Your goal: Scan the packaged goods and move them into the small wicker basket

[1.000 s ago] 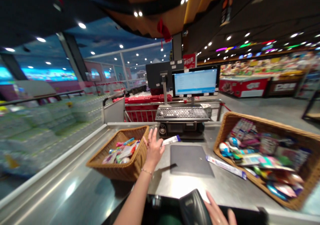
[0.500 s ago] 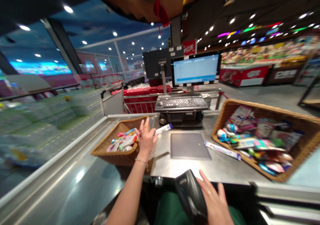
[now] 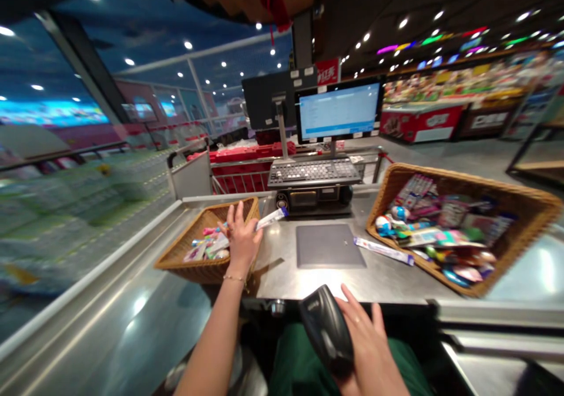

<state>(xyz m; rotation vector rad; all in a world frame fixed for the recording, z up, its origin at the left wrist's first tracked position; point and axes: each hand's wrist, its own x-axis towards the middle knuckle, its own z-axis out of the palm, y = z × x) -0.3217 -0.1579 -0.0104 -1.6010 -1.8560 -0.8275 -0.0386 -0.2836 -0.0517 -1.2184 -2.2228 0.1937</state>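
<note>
My left hand (image 3: 241, 240) is over the right side of the smaller wicker basket (image 3: 187, 269), fingers spread upward. Pinched near its thumb is a slim white packet (image 3: 272, 218) with a blue end, pointing out to the right. Small colourful packaged items (image 3: 210, 246) lie in that basket, partly behind the hand. Low in front of me, my right hand (image 3: 370, 346) grips a black handheld barcode scanner (image 3: 326, 328), its head tilted up and left. A similar slim white and blue packet (image 3: 383, 251) lies on the counter, beside the larger basket.
The larger wicker basket (image 3: 520, 193) on the right holds several packaged goods. A grey pad (image 3: 330, 246) is set in the metal counter (image 3: 282, 287). Behind it stand a keyboard (image 3: 314, 171) and a lit monitor (image 3: 339, 113). A red cart (image 3: 242, 175) is beyond.
My left hand has shifted left with the packet, further over the smaller basket. My right hand keeps its hold on the scanner. The whole view has moved slightly.
</note>
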